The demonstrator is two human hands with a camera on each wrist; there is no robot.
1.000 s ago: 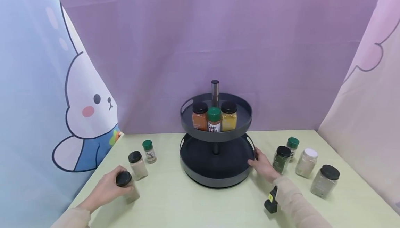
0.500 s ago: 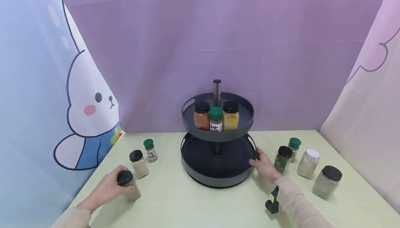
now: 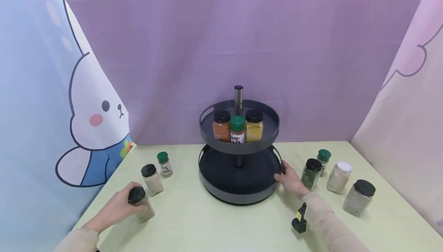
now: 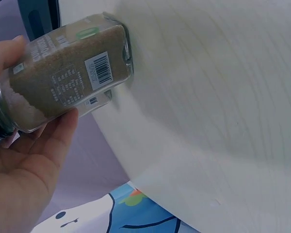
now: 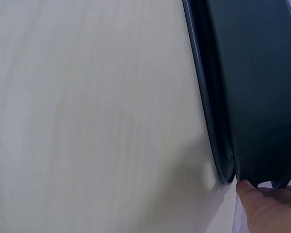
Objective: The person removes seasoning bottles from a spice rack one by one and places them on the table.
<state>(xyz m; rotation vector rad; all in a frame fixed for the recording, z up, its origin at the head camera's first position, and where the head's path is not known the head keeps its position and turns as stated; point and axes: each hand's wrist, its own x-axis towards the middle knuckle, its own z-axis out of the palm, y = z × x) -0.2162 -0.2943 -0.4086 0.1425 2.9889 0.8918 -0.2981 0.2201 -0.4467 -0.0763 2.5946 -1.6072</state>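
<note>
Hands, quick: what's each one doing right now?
Left hand: closed, holding a black-lidded jar of tan contents.
Right hand: closed, holding the right side of the lower tray.

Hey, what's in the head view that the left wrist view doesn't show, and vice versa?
Only the head view shows the right hand gripping the lower tray and the orange jar and yellow jar on the upper tray. Only the left wrist view shows the barcode on the held jar. Both show the left hand gripping that jar, the table and some of the rabbit print.
</note>
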